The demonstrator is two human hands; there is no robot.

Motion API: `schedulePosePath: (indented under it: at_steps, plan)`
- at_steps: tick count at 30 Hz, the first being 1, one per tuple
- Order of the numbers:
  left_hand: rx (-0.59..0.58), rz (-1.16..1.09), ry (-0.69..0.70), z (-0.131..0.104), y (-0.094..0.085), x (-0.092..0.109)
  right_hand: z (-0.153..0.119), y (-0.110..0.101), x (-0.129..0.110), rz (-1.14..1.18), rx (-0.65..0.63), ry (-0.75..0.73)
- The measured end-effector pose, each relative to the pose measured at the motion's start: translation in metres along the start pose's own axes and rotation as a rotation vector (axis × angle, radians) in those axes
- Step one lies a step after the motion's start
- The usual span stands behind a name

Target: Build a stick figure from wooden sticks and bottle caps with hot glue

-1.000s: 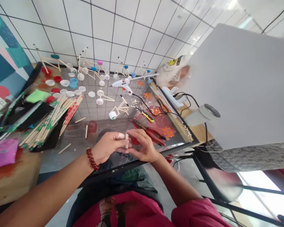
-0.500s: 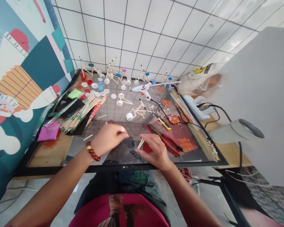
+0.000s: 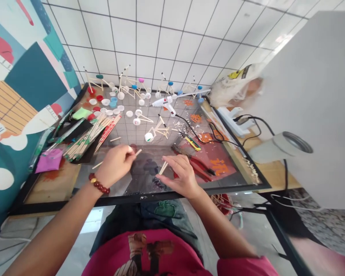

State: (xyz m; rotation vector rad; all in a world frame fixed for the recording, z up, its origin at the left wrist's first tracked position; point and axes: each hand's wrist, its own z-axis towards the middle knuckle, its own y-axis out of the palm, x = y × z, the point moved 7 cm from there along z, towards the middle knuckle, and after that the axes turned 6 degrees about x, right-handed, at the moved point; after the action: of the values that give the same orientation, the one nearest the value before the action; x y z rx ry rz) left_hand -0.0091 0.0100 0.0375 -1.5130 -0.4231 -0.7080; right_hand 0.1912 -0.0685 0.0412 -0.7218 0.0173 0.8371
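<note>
My left hand [image 3: 116, 164], with a red bead bracelet at the wrist, pinches a short wooden stick [image 3: 138, 152] over the glass-topped table. Two short sticks [image 3: 163, 167] lie between the thumb and fingers of my right hand [image 3: 179, 173], to the right. Beyond the hands stands a stick frame [image 3: 158, 132] with a white cap at one end. One loose stick [image 3: 115, 139] rests behind my left hand, and another [image 3: 97, 165] is beside it, partly covered. Red-handled pliers [image 3: 199, 167] lie just past my right hand.
A white glue gun [image 3: 166, 104] and its cable lie behind, near a yellow cutter [image 3: 193, 144]. Bottle caps [image 3: 105, 102] and small stick models line the back. A stick bundle [image 3: 87, 140] and purple packet [image 3: 49, 160] are at left; a grey lamp [image 3: 281, 147] is at right.
My left hand now shows a short stick in its pinch and sits slightly further from my right hand. My right hand keeps its two sticks. The whole view has shifted.
</note>
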Motion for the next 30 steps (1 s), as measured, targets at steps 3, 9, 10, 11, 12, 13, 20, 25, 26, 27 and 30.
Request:
schedulePosePath:
  at_steps: [3, 9, 10, 11, 12, 13, 20, 25, 26, 27, 30]
  plan:
    - [-0.275, -0.686, -0.268, -0.015, 0.045, 0.022, 0.001, -0.002, 0.003, 0.005, 0.018, 0.024]
    - [-0.444, -1.043, -0.582, -0.025, 0.086, 0.038, 0.001, -0.006, 0.01, 0.054, 0.031, 0.101]
    - [-0.444, -1.057, -0.582, -0.025, 0.086, 0.037, 0.001, -0.006, 0.01, 0.059, 0.032, 0.102]
    - [-0.442, -1.068, -0.573, -0.024, 0.087, 0.036, 0.001, -0.007, 0.01, 0.065, 0.031, 0.104]
    - [-0.443, -1.074, -0.559, -0.024, 0.087, 0.035, 0.001, -0.006, 0.01, 0.072, 0.03, 0.102]
    - [-0.449, -1.076, -0.541, -0.024, 0.087, 0.035, 0.001, -0.006, 0.01, 0.081, 0.026, 0.098]
    - [-0.446, -0.925, -0.395, -0.024, 0.093, 0.034, -0.001, 0.001, 0.009, 0.138, -0.053, 0.052]
    - [-0.453, -0.834, -0.308, -0.023, 0.093, 0.035, -0.006, 0.007, 0.009, 0.249, -0.168, 0.052]
    - [-0.455, -0.84, -0.316, -0.023, 0.092, 0.035, -0.006, 0.007, 0.011, 0.266, -0.177, 0.079]
    - [-0.452, -0.85, -0.33, -0.023, 0.091, 0.034, -0.007, 0.007, 0.012, 0.277, -0.181, 0.105]
    - [-0.449, -0.862, -0.352, -0.023, 0.09, 0.033, -0.006, 0.006, 0.013, 0.281, -0.165, 0.13]
